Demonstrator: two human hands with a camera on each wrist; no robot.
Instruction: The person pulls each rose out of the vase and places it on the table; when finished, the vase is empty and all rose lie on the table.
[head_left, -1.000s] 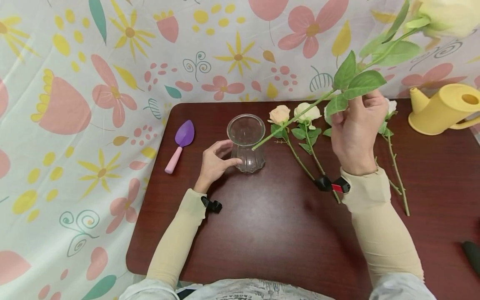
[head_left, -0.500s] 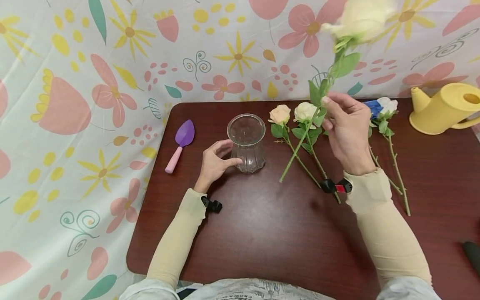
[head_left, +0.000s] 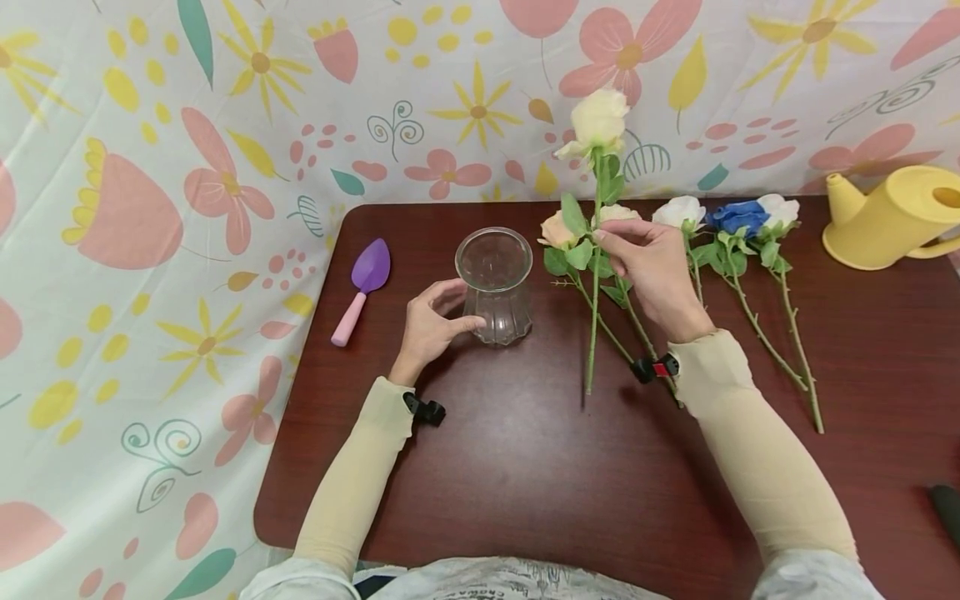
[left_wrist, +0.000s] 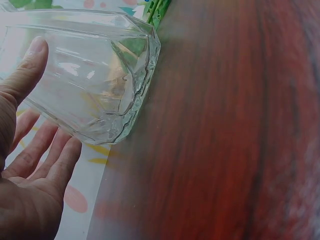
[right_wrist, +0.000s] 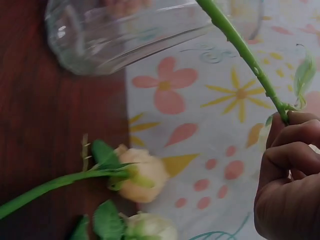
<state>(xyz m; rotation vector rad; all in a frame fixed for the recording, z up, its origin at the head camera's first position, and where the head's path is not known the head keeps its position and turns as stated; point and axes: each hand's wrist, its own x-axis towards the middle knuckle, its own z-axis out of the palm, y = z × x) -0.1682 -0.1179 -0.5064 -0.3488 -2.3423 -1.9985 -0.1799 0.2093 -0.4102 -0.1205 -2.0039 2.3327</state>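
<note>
A clear ribbed glass vase stands upright on the table with its wide rim up. My left hand holds it from the left side; in the left wrist view the thumb lies over the glass and the fingers are behind it. To the right of the vase, my right hand pinches a cream rose by its leafy stem. The bloom is up, and the bare stem end hangs low over the table. In the right wrist view, the green stem rises from the curled fingers, overlapping the vase.
A peach rose and another pale rose lie behind the right hand. Farther right lie a white rose, a blue rose and another white one. A purple trowel lies left, a yellow watering can at the back right.
My right hand has moved left and the cream rose has swung from a slant to nearly upright, its bloom coming down and leftward. The left hand and vase have stayed in place.
</note>
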